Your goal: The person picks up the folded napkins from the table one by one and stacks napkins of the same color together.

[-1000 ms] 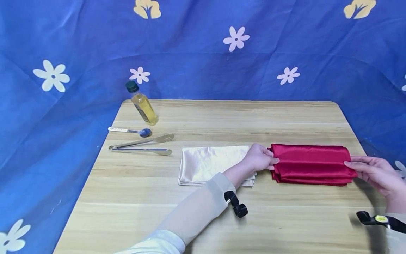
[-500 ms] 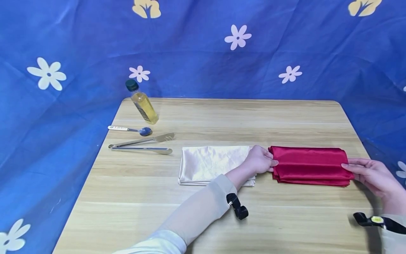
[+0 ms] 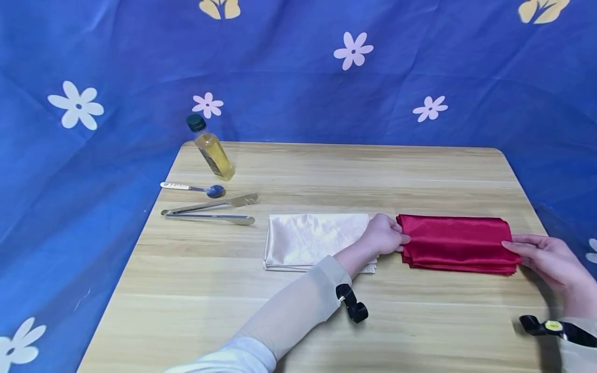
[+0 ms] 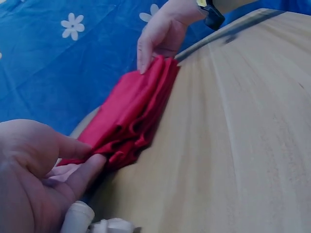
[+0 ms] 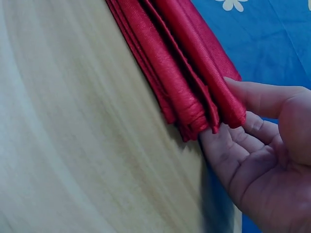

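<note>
A folded red satin cloth (image 3: pixel 457 243) lies at the right side of the wooden table, several layers thick. My left hand (image 3: pixel 383 235) pinches its left end between thumb and fingers, reaching across the corner of a folded white satin cloth (image 3: pixel 312 238). At the opposite end my right hand (image 3: pixel 550 259) pinches the red cloth, thumb on top and fingers below. In the right wrist view, the stacked folds of the red cloth (image 5: pixel 180 68) run up to the right fingers (image 5: pixel 223 150). The left wrist view shows both hands on its two ends.
On the left of the table (image 3: pixel 186 311) lie metal tongs (image 3: pixel 210 208), spread apart, and a spoon (image 3: pixel 214 191) with a white handle. Behind them stands a bottle of yellow liquid (image 3: pixel 214 150) with a dark green cap. A blue flowered curtain (image 3: pixel 280 77) hangs behind the table.
The red cloth's top has settled flatter and its right end has shifted slightly left. My right hand has come a little left with it. My left hand keeps its pinch.
</note>
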Motion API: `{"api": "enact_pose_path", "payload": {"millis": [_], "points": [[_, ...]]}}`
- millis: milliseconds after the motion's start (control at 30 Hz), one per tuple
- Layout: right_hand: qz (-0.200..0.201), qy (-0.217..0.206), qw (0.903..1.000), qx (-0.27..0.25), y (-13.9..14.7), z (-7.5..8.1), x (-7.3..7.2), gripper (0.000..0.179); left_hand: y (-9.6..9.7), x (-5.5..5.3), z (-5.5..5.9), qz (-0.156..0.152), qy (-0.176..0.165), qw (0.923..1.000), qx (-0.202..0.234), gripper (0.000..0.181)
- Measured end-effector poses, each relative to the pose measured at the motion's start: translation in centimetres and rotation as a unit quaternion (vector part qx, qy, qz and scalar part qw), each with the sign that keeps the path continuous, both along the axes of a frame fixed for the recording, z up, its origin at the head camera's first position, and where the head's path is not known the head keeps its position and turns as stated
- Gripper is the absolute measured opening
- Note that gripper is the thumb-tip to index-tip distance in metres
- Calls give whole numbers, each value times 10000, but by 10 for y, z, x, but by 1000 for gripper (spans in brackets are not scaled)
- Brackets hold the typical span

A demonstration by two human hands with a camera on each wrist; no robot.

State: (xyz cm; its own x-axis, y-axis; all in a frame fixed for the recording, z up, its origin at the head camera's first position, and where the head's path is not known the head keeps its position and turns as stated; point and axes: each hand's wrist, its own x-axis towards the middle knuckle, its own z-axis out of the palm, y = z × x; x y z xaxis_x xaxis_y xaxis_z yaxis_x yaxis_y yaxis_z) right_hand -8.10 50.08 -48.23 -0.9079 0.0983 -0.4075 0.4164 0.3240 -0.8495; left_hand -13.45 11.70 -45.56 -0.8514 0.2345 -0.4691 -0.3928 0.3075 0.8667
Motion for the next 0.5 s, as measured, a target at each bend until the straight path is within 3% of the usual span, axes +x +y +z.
{"api": "enact_pose_path", "payload": {"millis": [133,233,367,500], "points": [[235,178,9955,903,-2,6,3,44,-5,-2,11,-124,38,9999,61,21],[344,378,9872,1513,-5,13,5,55,-14,-6,21,-332,347,9985,-265,25],[92,775,9776,1954,-11,27,7,47,-30,-16,32,-669,860,9910,-773,35],[-302,1411,9694,1985,-20,44,5,28,-49,-26,41,-861,1252,9874,-449,40]]}}
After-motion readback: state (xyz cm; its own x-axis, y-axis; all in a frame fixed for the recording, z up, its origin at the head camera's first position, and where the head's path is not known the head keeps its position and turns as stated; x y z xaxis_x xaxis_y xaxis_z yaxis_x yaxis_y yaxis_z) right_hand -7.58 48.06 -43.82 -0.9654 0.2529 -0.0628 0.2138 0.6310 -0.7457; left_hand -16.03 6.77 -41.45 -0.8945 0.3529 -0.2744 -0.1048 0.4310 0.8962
